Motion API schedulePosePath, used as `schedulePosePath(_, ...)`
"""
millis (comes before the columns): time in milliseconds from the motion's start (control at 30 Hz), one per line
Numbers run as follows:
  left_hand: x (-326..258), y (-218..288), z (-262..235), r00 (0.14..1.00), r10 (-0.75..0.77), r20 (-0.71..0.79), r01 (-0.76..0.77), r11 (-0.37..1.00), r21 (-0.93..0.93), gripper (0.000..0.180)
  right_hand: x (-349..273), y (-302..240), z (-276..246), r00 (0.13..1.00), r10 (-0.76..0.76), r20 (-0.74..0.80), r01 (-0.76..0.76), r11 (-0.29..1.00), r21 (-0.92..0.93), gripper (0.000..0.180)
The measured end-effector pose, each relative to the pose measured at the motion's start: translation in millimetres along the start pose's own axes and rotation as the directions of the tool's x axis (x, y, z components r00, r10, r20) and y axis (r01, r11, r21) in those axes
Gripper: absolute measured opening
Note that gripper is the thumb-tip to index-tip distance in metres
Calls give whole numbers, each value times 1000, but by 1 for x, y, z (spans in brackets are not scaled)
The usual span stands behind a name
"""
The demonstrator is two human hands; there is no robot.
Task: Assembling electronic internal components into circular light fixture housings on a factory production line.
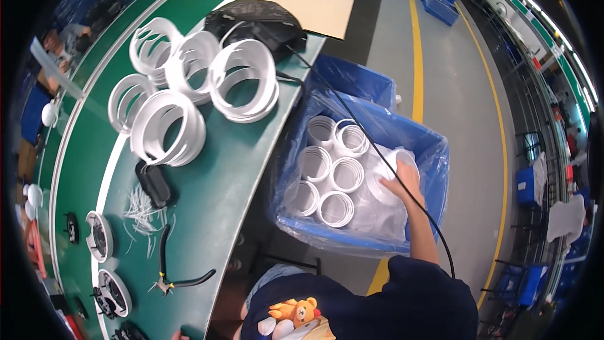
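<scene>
In the plastic-lined blue bin (420, 140): white ring stacks (335, 222), upright seemingly for close packing; right hand (407, 182), fingers clasping another white ring (377, 190); left hand (180, 336), cropped, grip cannot be told.

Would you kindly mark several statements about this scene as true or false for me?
1. The right hand touches a white plastic ring inside the blue plastic bin. True.
2. The black-handled metal pliers lie in the bin. False: those pliers lie on the green tabletop.
3. Thin white strips lie scattered on the tabletop. True.
4. Every white plastic ring is in the bin. False: other white plastic rings sit on the tabletop.
</scene>
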State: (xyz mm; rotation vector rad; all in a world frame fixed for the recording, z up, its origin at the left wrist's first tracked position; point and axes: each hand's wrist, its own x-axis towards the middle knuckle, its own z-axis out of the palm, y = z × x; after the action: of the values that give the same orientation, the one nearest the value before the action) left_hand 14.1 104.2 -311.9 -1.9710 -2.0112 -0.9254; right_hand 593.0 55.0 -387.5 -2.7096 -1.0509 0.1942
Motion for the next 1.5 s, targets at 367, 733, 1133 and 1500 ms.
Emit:
schedulePosePath(367, 2, 2, -9, 993, -114, 43, 121, 961, -250, 23, -80, -123, -108, 803, -404, 439, 323, 913, 250, 42)
schedulePosePath(733, -3, -13, -14, 996, -47, 70, 67, 940, -336, 28, -46, -266, -14, 791, -600, 117, -583, -682, 442, 19)
schedulePosePath(1133, 3, -12, -22, 991, -76, 109, 116, 898, -424, 30, -50, -303, 7, 999, 50, -12, 28, -338, 941, 64)
schedulePosePath(1500, 7, -10, -23, 983, -111, 147, 168, 863, -477, 31, -49, -329, 26, 909, 271, -316, 347, -73, 935, 54)
